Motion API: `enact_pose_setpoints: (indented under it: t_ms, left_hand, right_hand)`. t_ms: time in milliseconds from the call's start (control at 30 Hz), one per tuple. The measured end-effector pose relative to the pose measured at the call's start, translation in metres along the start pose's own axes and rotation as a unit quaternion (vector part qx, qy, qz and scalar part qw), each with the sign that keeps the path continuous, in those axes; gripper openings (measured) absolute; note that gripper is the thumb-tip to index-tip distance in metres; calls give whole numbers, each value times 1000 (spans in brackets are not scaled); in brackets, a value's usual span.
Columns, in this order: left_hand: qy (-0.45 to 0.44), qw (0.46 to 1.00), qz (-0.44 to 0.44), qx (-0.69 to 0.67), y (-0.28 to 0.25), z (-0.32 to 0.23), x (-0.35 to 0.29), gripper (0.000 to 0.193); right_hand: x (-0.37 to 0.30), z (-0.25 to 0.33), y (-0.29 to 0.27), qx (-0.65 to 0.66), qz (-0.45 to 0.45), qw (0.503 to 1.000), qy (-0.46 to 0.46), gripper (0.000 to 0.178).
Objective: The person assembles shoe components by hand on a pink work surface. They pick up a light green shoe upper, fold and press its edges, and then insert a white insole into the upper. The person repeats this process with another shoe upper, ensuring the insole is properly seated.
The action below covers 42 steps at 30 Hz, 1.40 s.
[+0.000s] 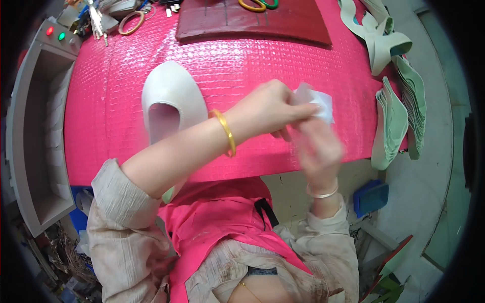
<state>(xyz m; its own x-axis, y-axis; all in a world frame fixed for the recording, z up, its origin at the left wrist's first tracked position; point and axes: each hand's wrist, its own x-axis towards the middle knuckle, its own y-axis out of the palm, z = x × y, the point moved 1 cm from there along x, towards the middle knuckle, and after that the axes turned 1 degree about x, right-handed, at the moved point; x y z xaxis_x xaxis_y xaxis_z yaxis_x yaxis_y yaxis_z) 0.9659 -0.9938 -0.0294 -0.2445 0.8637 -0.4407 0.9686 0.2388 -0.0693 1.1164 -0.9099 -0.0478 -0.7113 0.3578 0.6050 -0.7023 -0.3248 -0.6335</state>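
Note:
My left hand [278, 107], a gold bangle on its wrist, reaches across to the right and pinches a small white sheet [324, 103], thin like paper or film. Just below it my right hand [322, 150] is smeared by motion, its fingers near the white sheet; whether they grip it does not show. A white slip-on shoe [172, 83] stands on the pink table cover [116, 111], left of the hands with its toe pointing away. My left forearm hides part of the shoe's heel end.
Stacks of pale green fabric pieces [391, 123] line the right edge. A dark red board [252, 25] with scissors [252, 5] lies at the back, beside a tape roll [131, 23]. A grey box [43, 121] with lights stands left. Below right sits a blue bin [371, 197].

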Motion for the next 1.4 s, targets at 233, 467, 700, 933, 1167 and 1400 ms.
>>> enact_pose_setpoints:
  t_ms: [233, 467, 700, 933, 1167, 1400]
  left_hand:
    - [47, 989, -15, 139, -76, 36, -72, 35]
    - [14, 905, -411, 107, -215, 193, -97, 33]
    - [2, 914, -322, -249, -123, 213, -176, 48]
    - [59, 752, -514, 409, -77, 213, -198, 39]
    - [-89, 849, -382, -354, -131, 216, -198, 31]
    - [-84, 878, -422, -210, -125, 215, -194, 20]
  right_hand:
    - [39, 24, 54, 251, 122, 945, 173, 29]
    - [65, 63, 159, 623, 246, 598, 441, 29]
    - [16, 92, 203, 593, 333, 508, 528, 24]
    - [7, 120, 217, 447, 406, 696, 389, 24]
    - [20, 125, 235, 251, 421, 811, 321, 26]
    - [18, 127, 241, 182, 399, 859, 263, 29]
